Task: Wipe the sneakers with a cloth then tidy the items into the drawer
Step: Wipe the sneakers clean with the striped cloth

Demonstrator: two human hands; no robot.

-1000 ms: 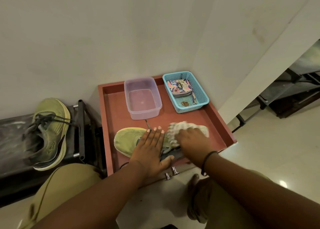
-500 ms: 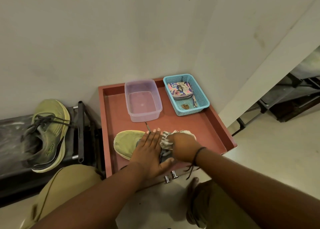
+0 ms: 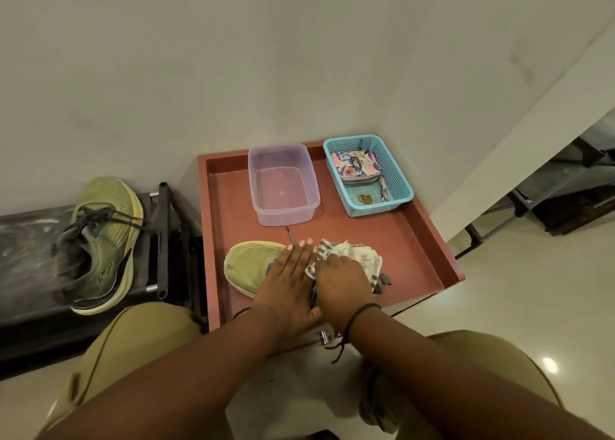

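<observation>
1. Left hand (image 3: 287,281) flat, fingers straight, pressing the sneaker (image 3: 250,266) lying in the open drawer (image 3: 429,240).
2. Right hand (image 3: 342,278) bunching the cloth (image 3: 352,256) against the heel end; curl of fingers underneath hidden.
3. Likely risk: shoe sliding toward the near edge if pressure eases, or loose lace snagging.
4. Room tight behind: plastic tub (image 3: 283,186) and blue basket (image 3: 367,173) near; bare floor to the right.
5. Second sneaker (image 3: 100,243) apart on the bench, not yet stowed.

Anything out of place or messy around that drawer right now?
One thing: the second sneaker sits outside the drawer, tipped on its side on the black rack, laces trailing. No spills or damage visible.
</observation>
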